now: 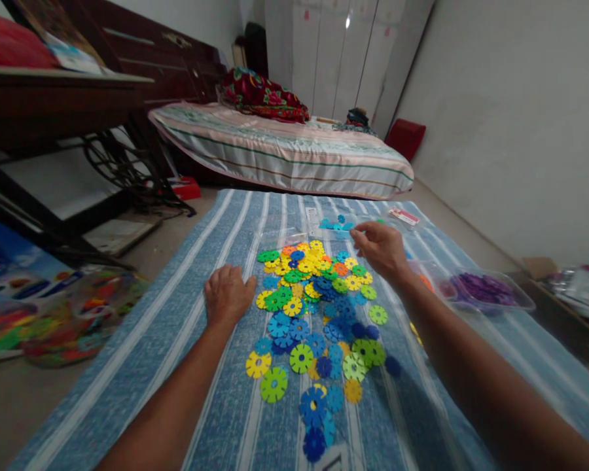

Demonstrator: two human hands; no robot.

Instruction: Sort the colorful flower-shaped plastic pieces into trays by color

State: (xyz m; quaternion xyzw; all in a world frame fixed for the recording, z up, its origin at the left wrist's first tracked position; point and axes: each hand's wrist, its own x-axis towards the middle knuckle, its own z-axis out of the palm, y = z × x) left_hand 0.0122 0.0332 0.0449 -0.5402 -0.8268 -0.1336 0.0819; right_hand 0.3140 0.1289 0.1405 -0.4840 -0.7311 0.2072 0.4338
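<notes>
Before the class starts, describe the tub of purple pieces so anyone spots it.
Find the striped blue cloth. Near its right edge, beyond the right forearm, sits a clear tub; its purple heap sets it apart from the multicoloured loose discs.

The discs are yellow, green, blue and orange, the cloth blue with white stripes.

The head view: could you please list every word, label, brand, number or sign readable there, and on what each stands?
None can be read.
Card: print too small and blurred.
White label by the far blue discs: too small.
White patch at the bottom edge: dark mark, cut off, unreadable.
</notes>
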